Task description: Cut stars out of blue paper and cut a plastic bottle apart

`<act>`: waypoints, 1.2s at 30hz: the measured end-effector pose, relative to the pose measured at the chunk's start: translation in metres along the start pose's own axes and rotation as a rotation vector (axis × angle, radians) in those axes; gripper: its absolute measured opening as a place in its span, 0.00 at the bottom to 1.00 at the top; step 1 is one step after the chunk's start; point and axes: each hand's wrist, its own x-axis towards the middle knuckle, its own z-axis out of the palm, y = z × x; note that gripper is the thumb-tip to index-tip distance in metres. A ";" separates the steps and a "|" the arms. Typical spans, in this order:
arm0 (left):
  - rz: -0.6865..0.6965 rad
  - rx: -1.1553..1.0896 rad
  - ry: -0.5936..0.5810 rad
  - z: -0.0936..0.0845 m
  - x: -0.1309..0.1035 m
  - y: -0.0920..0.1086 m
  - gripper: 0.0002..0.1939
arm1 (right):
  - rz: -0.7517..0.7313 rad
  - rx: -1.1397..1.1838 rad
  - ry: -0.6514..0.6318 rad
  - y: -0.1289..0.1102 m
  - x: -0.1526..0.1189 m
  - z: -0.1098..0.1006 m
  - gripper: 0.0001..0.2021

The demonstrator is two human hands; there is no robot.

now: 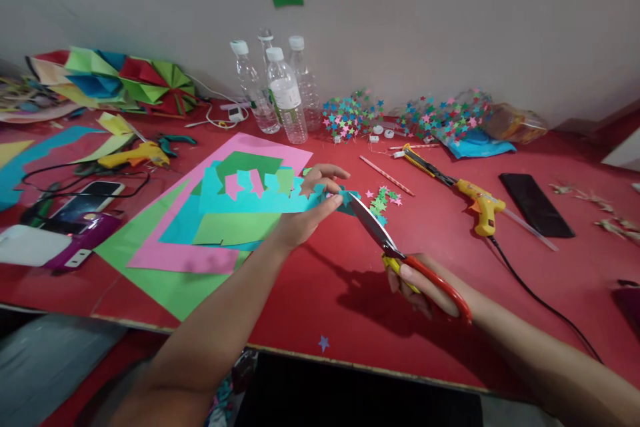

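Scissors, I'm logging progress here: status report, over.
Right hand gripping scissors, blade tips at blue paper. Left hand pinching that paper. Loose stars near the tips; glue gun farther right.

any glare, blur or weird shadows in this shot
Head view: soft, dark shadows on the red table below the right hand and scissors; head view: pale reflections on the white-edged phone at left; head view: the lower part of the left forearm looks soft, perhaps motion blur
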 end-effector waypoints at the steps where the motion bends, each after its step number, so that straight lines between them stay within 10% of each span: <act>1: 0.001 0.001 0.000 0.000 0.000 0.000 0.07 | 0.004 -0.006 0.005 0.000 0.000 0.000 0.29; 36: -0.017 -0.196 -0.039 0.004 0.002 0.000 0.07 | 0.102 -0.096 0.070 -0.004 0.001 0.001 0.33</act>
